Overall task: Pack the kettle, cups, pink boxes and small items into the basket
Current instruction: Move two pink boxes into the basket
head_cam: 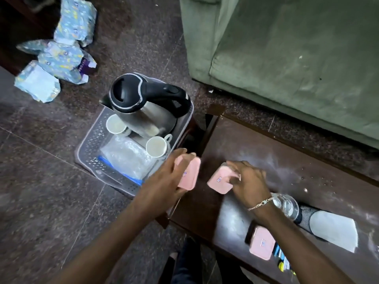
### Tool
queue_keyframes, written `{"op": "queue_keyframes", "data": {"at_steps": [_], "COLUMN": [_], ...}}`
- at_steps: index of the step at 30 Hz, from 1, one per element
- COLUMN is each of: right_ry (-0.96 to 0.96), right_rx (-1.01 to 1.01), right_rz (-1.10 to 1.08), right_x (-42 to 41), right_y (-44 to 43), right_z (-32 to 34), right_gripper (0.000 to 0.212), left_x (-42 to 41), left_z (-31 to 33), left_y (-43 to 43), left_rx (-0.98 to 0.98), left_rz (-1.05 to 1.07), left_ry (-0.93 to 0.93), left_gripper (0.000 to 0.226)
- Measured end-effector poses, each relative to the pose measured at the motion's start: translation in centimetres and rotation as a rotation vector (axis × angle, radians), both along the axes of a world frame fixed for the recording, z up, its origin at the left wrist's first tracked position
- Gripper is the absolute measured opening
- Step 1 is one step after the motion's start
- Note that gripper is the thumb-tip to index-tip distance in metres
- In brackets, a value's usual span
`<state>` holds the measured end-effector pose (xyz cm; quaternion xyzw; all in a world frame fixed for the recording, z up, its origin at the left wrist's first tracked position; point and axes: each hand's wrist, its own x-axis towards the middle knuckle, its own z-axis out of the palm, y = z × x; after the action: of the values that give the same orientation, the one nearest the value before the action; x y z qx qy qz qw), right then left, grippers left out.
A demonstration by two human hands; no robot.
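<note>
A clear plastic basket stands on the floor. In it sit a steel kettle with a black lid and handle, two white cups and a clear plastic bag. My left hand grips a pink box above the gap between the basket and the dark wooden table. My right hand grips a second pink box over the table top. A third pink box lies on the table near its front edge, below my right forearm.
A clear water bottle, a black mesh item with a white sheet and small coloured items lie on the table. A green sofa stands behind it. Patterned blue packets lie on the floor at the far left.
</note>
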<state>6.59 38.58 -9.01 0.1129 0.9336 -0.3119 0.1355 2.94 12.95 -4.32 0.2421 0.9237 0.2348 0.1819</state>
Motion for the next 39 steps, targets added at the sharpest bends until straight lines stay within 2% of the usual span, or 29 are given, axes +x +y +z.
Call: {"op": "queue_keyframes", "data": {"at_steps": [4, 8, 15, 26, 33, 39], "right_ry": [0.054, 0.071, 0.074, 0.023, 0.022, 0.066], "right_rx": [-0.299, -0.378, -0.117, 0.189, 0.343, 0.336], "right_rz": [-0.045, -0.007, 0.204, 0.267, 0.274, 0.291], "right_x": [-2.4, -4.2, -5.8, -5.4, -5.9, -5.2], "right_y": [-6.0, -12.4, -20.7, -23.9, -24.6, -24.5], "right_z": [3.4, 4.9, 4.0, 1.7, 1.4, 0.8], "right_gripper": [0.041, 0.034, 0.034, 0.025, 0.027, 0.035], "left_x": [-1.2, -3.0, -6.9, -10.7, -11.3, -11.1], "left_z": [2.4, 2.5, 0.0, -3.2, -4.3, -5.1], "left_y": [-7.1, -12.9, -18.7, -20.1, -20.2, -20.2], "left_rx": [-0.077, -0.182, -0.258, -0.307, -0.262, -0.133], "left_rz": [0.096, 0.142, 0.085, -0.178, -0.162, -0.088], "left_ry": [0.061, 0.067, -0.006, -0.150, -0.250, -0.383], "left_gripper": [0.108, 0.107, 0.107, 0.112, 0.105, 0.088]}}
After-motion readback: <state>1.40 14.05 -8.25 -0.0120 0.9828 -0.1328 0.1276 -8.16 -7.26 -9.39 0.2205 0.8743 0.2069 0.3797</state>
